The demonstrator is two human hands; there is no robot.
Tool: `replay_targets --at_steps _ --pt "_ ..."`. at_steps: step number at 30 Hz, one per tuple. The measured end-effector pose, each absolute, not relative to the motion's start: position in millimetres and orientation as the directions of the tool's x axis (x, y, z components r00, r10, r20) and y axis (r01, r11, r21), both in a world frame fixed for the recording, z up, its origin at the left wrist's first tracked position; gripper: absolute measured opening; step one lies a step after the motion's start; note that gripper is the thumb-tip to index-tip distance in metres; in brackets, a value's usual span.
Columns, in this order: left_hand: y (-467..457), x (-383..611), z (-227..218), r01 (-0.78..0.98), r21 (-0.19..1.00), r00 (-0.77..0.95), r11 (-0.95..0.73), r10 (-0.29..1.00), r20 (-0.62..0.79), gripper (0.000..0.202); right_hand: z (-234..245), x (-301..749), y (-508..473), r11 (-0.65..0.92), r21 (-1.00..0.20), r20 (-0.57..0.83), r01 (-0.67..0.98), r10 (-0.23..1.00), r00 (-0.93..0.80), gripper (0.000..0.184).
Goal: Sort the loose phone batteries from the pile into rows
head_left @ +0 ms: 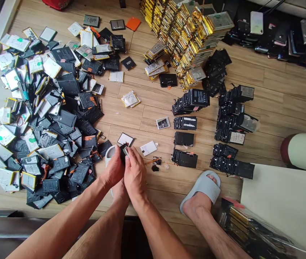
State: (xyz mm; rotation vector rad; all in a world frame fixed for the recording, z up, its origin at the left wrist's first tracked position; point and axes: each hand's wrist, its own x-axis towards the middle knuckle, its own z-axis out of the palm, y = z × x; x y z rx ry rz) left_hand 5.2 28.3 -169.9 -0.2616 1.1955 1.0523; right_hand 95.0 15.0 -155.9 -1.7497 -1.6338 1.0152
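Observation:
My left hand [114,168] is closed around a black phone battery [123,153], held above the floor in front of my left foot. My right hand [135,172] meets it there, its fingers closed over the battery's right side and hiding much of it. A small silvery edge shows between the fingers. Just beyond the hands lies a white battery with a dark rim [126,139]. To their right are a plain white battery [148,148] and some dark scraps with an orange strip [156,162].
A big loose heap of batteries [61,122] spreads on the left. Gold-edged batteries [180,32] stand stacked at the back. Black batteries stand in rows [185,139] to the right. Phones [257,23] lie at the far right. My slippered right foot [203,190] is on the wooden floor.

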Motion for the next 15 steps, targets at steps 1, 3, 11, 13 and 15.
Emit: replay_targets --at_steps 1,3,11,13,15 --pt "29 6 -168 -0.782 0.305 0.011 0.543 0.500 -0.866 0.057 -158 89 11 -0.110 -0.785 -0.165 0.609 0.986 -0.035 0.042" --pt "29 6 -163 -0.790 0.218 0.076 0.573 0.444 -0.893 0.061 -160 84 5 -0.086 -0.763 -0.183 0.641 0.979 -0.085 0.046" --pt "24 2 -163 -0.764 0.374 -0.022 0.526 0.557 -0.830 0.059 -155 107 10 -0.043 -0.777 -0.260 0.628 0.930 -0.258 0.054" --pt "24 4 -162 -0.748 0.421 -0.039 0.514 0.598 -0.800 0.062 -154 108 12 -0.046 -0.774 -0.256 0.632 0.935 -0.246 0.053" --pt "24 8 -160 -0.740 0.408 -0.021 0.534 0.589 -0.808 0.061 -154 105 12 -0.041 -0.748 -0.246 0.662 0.944 -0.219 0.051"
